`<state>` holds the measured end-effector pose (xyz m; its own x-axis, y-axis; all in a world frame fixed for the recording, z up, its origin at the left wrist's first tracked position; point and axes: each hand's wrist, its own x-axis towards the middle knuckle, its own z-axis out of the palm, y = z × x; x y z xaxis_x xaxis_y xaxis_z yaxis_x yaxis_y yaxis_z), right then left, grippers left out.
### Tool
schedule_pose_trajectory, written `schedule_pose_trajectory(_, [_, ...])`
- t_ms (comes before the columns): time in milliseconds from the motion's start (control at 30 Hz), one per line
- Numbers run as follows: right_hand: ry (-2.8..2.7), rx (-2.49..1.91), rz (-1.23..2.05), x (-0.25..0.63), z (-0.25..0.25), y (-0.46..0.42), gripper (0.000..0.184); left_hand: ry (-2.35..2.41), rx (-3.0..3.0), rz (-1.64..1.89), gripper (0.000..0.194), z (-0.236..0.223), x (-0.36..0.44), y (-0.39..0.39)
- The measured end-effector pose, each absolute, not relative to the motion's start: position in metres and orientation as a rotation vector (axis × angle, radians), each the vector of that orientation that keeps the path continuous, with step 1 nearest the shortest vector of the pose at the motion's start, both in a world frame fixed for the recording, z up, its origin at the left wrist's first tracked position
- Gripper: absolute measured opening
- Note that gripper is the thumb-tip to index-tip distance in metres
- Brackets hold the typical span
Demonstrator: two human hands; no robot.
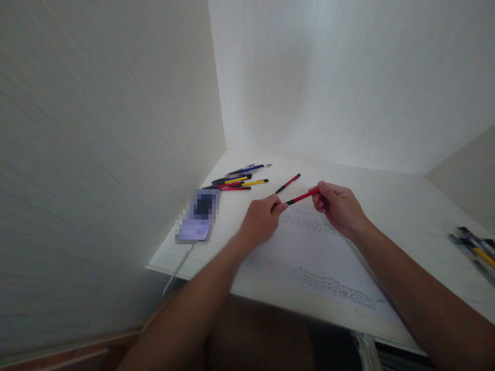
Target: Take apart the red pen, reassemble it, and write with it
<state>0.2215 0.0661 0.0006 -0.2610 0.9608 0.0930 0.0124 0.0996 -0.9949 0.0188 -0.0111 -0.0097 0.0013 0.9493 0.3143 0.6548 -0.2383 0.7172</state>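
A red pen (303, 196) with a black grip is held between my two hands above the paper. My left hand (263, 216) pinches its black end. The fingers of my right hand (338, 206) are closed on its red end. Beneath them lies a white sheet of paper (305, 250) with rows of handwriting near its top and bottom; my left hand and forearms cover parts of it. Just beyond my left hand, a second red pen (288, 183) with black ends rests on the desk.
Several blue, yellow and red pens (235, 180) lie in a loose pile at the back left. A phone (199, 216) with a white cable (178, 269) sits at the left edge. More pens (479, 252) lie far right. Pale walls (309, 77) enclose the desk (410, 206).
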Motion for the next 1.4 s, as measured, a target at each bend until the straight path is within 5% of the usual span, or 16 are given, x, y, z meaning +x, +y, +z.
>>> schedule_pose_trajectory(667, [-1.375,-0.905,1.439,0.225,0.007,0.065,0.022,1.354,1.675,1.104,0.038,-0.019,0.016,-0.003])
schedule_pose_trajectory(1000, [-1.292,-1.087,1.440,0.238,-0.006,0.084,0.029,1.593,1.874,1.352,0.008,-0.018,0.013,-0.006])
schedule_pose_trajectory(1400, [-1.581,-1.112,1.324,0.246,-0.014,0.089,0.029,1.710,1.906,1.135,0.043,-0.019,0.014,-0.006])
